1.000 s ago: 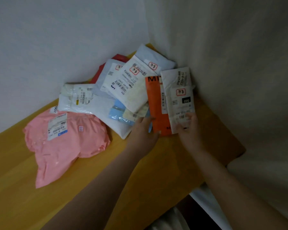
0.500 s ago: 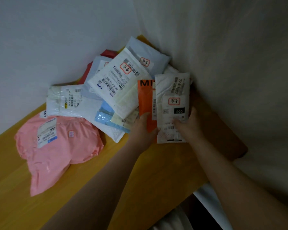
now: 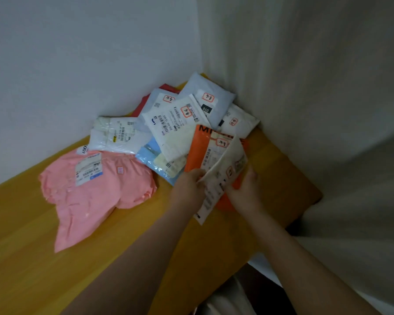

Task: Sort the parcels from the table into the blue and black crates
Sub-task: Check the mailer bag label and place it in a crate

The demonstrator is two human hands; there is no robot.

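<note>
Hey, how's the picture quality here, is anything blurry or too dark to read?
Head view: dim, flat indoor light, no glare. The small white parcel held by the left hand and right hand is motion-blurred, its label unreadable. The pink plastic mailer is sharper. The wooden table's edges bow from the wide-angle lens.

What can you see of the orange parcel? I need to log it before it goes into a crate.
The orange parcel is a flat, glossy plastic mailer with black letters along its top edge and a white label with a barcode. It lies on the yellow table at the pile's right side. The white parcel, held by both hands, covers its middle, and the cream parcel overlaps its left edge.
</note>
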